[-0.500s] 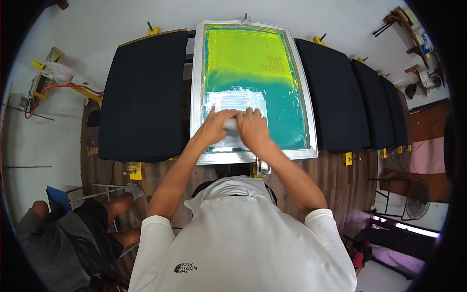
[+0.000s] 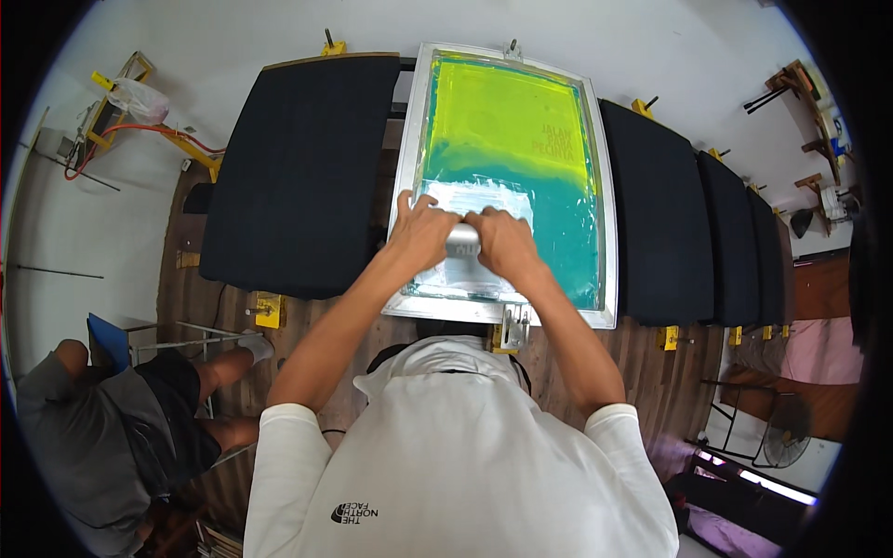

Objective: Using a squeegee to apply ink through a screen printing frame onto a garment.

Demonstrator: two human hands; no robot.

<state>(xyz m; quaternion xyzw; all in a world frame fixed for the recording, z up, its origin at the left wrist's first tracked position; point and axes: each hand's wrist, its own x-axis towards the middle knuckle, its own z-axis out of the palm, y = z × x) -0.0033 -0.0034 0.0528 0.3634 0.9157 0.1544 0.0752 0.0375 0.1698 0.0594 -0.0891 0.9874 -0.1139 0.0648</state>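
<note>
A screen-printing frame point(image 2: 606, 214) with a pale metal rim lies in front of me. Its mesh is teal point(image 2: 566, 232) on the near part and yellow-green point(image 2: 502, 102) on the far part. White ink point(image 2: 479, 193) covers a patch at the near left. Over that patch, my left hand point(image 2: 420, 234) and my right hand point(image 2: 504, 244) grip a silver squeegee point(image 2: 462, 238) side by side. Some left fingers stick out toward the frame's left rim; the right fingers curl over the squeegee's top. The squeegee's lower edge is hard to make out.
Black-covered boards stand left point(image 2: 298, 177) and right point(image 2: 656, 214) of the frame, with yellow clamps point(image 2: 268, 310) at their ends. A metal hinge clamp point(image 2: 514, 327) holds the frame's near edge. Another person point(image 2: 121, 418) sits at the lower left. A fan point(image 2: 787, 433) stands at right.
The view has shifted, so the frame and boards appear farther right and slightly tilted. Both hands still hold the squeegee over the white ink; the left fingers are now more spread.
</note>
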